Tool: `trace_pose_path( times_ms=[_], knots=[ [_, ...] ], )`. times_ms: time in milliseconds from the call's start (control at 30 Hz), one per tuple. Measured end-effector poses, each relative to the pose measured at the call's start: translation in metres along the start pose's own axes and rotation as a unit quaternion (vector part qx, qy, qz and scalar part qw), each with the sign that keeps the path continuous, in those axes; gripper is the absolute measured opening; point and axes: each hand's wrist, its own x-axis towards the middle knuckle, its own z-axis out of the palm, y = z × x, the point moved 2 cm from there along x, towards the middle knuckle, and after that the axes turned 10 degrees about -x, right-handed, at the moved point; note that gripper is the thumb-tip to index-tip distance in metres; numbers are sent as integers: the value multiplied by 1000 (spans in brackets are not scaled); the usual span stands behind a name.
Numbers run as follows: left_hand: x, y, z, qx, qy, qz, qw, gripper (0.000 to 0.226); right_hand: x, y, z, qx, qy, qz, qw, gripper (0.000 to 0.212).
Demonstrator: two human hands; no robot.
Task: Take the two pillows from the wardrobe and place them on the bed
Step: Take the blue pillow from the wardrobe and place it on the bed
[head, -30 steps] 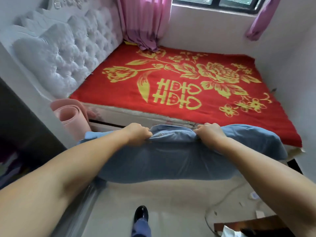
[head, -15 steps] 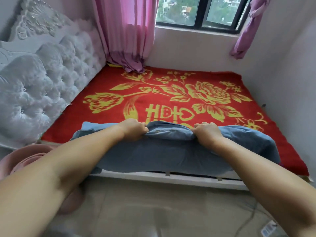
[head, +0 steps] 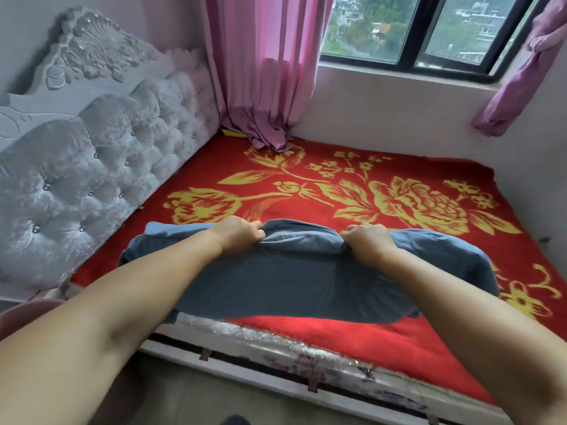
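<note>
A blue-grey pillow (head: 306, 286) hangs lengthwise over the near part of the bed (head: 383, 345), which carries a red blanket with yellow flowers. My left hand (head: 237, 236) grips the pillow's top edge left of centre. My right hand (head: 366, 242) grips the same edge right of centre. Both fists are closed tight on the fabric. Whether the pillow's lower side touches the blanket I cannot tell. A second pillow and the wardrobe are out of view.
A silver tufted headboard (head: 92, 179) runs along the bed's left side. Pink curtains (head: 264, 72) hang at the far corner under a window (head: 429, 29). White walls close the far and right sides. A pink roll (head: 18, 314) sits low at the left.
I have stepped closer to the bed and carried the pillow forward, from over the floor at the bed's edge to over the red blanket. Both grips are unchanged.
</note>
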Motion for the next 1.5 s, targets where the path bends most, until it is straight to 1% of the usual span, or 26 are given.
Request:
trace_pose_path(
  times_ms=[167, 267, 333, 400, 533, 667, 733, 900, 1000, 1067, 1100, 1167, 1233, 1367, 1500],
  knots=[
    [50, -53, 8, -20, -18, -15, 1000, 22, 74, 11, 3, -1, 9, -9, 1000, 28],
    [83, -75, 5, -26, -16, -1, 1000, 21, 106, 21, 2, 8, -21, 7, 1000, 28],
    [108, -92, 7, -17, -28, 15, 999, 22, 126, 28, 5, 7, -30, 15, 999, 29],
    [127, -110, 0, -11, -19, 21, 1000, 22, 144, 38, 0, 8, -27, 28, 999, 29],
    [156, -129, -5, 3, -18, 33, 999, 21, 172, 48, -4, -1, -34, 41, 999, 28],
    [184, -143, -11, 1, -31, 29, 999, 21, 203, 66, -1, 1, -41, 34, 999, 28],
    [201, -151, -16, -1, -22, 29, 999, 21, 223, 80, 1, -3, -37, 35, 999, 29],
    [260, -170, -21, 12, 10, 56, 998, 30, 285, 122, 21, -2, -28, 22, 999, 25],
    [316, -183, -15, 5, 12, 37, 999, 33, 335, 156, 44, -14, -4, 3, 1000, 25],
    [361, -185, -9, -10, -18, 8, 1000, 33, 369, 182, 65, -14, -1, -13, 1000, 26],
    [383, -184, -6, -18, -42, -6, 999, 28, 384, 194, 76, -10, -8, -23, 1000, 26],
    [426, -176, -2, -39, -89, -23, 995, 20, 408, 220, 96, -5, -42, -44, 998, 25],
    [460, -169, -6, -65, -106, -35, 992, 21, 428, 250, 108, -8, -57, -64, 996, 26],
    [512, -169, -31, -118, -84, -47, 988, 23, 462, 312, 109, -43, -28, -65, 997, 27],
    [540, -185, -45, -139, -51, -43, 988, 24, 485, 343, 99, -73, -9, -55, 996, 26]
  ],
)
